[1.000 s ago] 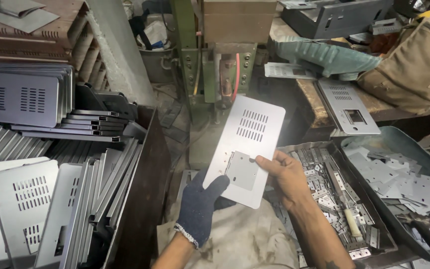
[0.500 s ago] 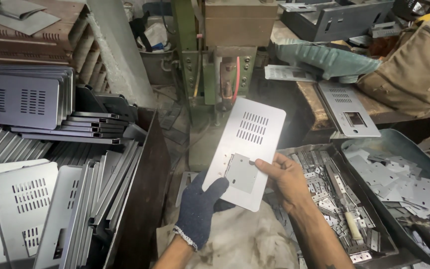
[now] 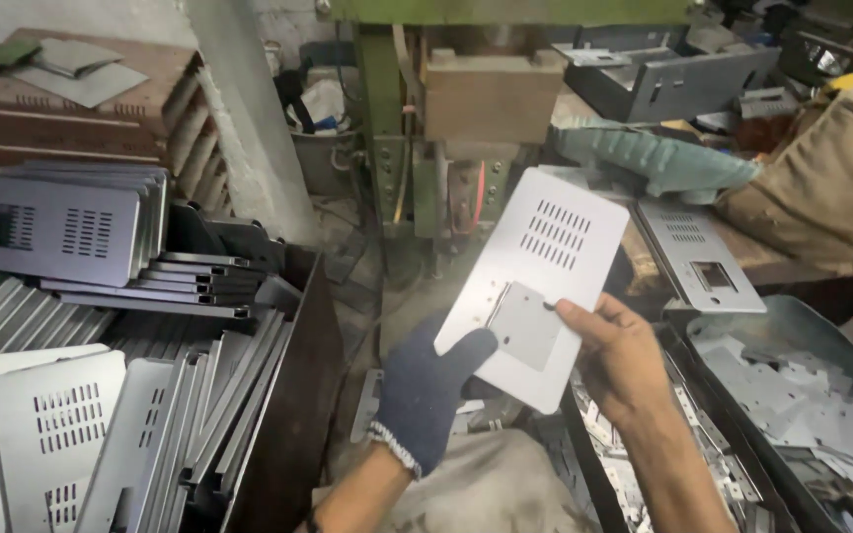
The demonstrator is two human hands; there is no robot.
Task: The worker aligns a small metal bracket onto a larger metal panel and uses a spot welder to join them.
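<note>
Left hand (image 3: 425, 395), in a dark glove, closed on the lower left edge of the plate (image 3: 535, 281), thumb on the face, fingers behind. Right hand (image 3: 616, 355), bare, grips the plate's lower right edge, thumb tip touching the grey square (image 3: 523, 326) on the face. Plate is held in the air between both hands, tilted, slotted end up, in front of the green press (image 3: 417, 168) and above the cloth (image 3: 466, 489) on the lap

Doing it well, as I judge it: keep both grips at the edges so the sheet doesn't flex, bare fingers off the cut rims since punched sheet is likely sharp. Thumb should press the square flat and check it sits squarely, can't tell if it's loose or still attached. Hold the plate level before moving it toward the press, slots away from the body. Don't swing it into the finished panel (image 3: 698, 257) lying on the surface at right

Left: stacks of panels (image 3: 81, 237) and more standing on edge in a bin (image 3: 278, 395). Right: tray (image 3: 821, 415) of scrap offcuts, just beside the right forearm
</note>
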